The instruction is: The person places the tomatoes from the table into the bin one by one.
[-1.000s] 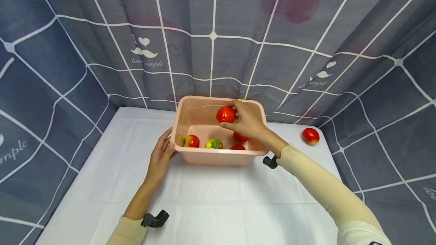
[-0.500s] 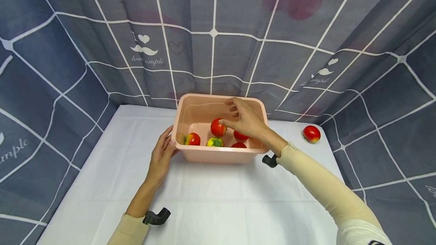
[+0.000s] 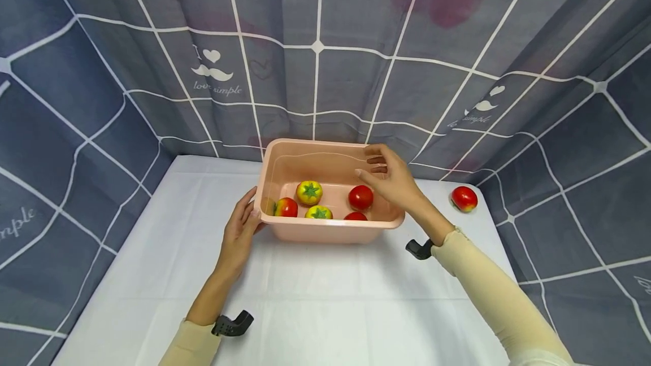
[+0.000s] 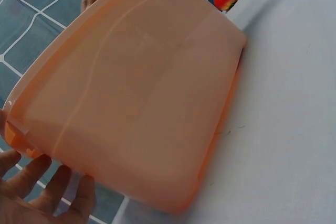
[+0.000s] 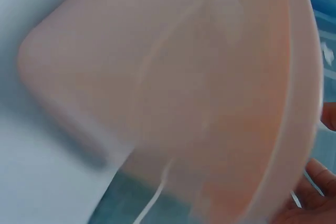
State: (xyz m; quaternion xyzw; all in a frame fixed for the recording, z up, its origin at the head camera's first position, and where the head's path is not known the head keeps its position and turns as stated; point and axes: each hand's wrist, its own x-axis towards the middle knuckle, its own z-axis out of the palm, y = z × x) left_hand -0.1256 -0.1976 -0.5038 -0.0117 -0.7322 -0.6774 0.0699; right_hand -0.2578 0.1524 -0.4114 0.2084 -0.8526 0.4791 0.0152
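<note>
A pink plastic tub [image 3: 325, 232] stands on the white table, with several red and yellow tomatoes inside. Two show yellow tops with green star-shaped leaves: one tomato [image 3: 309, 192] toward the back, another yellow-topped tomato [image 3: 319, 212] by the front wall. A red tomato [image 3: 360, 197] lies on the right side of the tub. My left hand [image 3: 241, 229] holds the tub's left rim, thumb at the edge and fingers against the outer wall, as the left wrist view also shows. Over the tub's right end, my right hand [image 3: 390, 178] is spread with nothing in it.
A single red tomato [image 3: 464, 199] lies on the table's far right corner. A grey-blue checked curtain [image 3: 285, 83] encloses the back and both sides, close behind the tub. The white tablecloth [image 3: 325, 304] stretches in front of the tub.
My right hand has let a tomato go into the tub, where it came to rest with its yellow top up. The hand then moved right. My left hand has stayed at the rim.
</note>
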